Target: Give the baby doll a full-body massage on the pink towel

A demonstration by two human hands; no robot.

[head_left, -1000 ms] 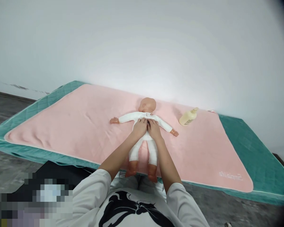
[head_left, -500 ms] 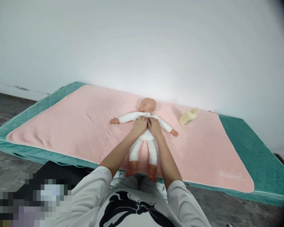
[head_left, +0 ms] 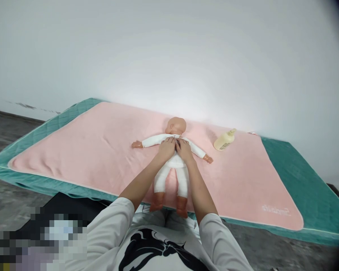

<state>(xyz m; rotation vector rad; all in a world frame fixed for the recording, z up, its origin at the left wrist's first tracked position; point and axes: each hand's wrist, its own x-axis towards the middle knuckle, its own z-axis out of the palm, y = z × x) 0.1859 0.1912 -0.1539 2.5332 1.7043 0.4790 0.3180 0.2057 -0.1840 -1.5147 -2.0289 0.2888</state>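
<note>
Outstretched fingers (head_left: 169,140) of the left hand (head_left: 166,149) and right hand (head_left: 184,150) rest side by side on a white-clothed doll's (head_left: 176,162) torso, its head at twelve o'clock; at three, a pale-yellow bottle (head_left: 223,141) on the pink mat (head_left: 101,150).

A bedroom-like room: green mattress (head_left: 296,169), pink mat (head_left: 73,146), white wall (head_left: 169,56) (scuffed low down).
</note>
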